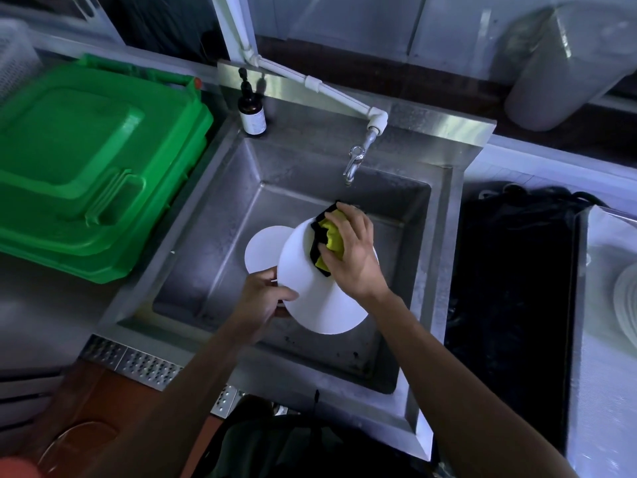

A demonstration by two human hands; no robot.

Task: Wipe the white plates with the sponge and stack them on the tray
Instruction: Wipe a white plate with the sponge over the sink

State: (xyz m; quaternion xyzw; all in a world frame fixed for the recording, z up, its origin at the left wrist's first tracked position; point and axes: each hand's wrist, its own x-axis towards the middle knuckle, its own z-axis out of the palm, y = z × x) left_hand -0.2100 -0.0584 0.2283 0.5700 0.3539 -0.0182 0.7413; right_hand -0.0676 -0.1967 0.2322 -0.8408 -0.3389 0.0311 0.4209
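Over the steel sink [220, 236] I hold a white plate [310, 298], tilted. My left hand [265, 294] grips its left rim, thumb on the face. My right hand [351, 253] presses a yellow-and-black sponge [327, 236] against the plate's upper right part, fingers curled round the sponge. A second white plate [262, 250] lies lower in the sink basin, partly hidden behind the held one. A dark tray [510, 288] sits to the right of the sink.
A tap [355, 160] on a white pipe hangs over the basin's back. A brown pump bottle [251, 112] stands at the sink's back left corner. A green bin lid [79, 167] fills the left. Stacked white plates [625, 305] show at the far right edge.
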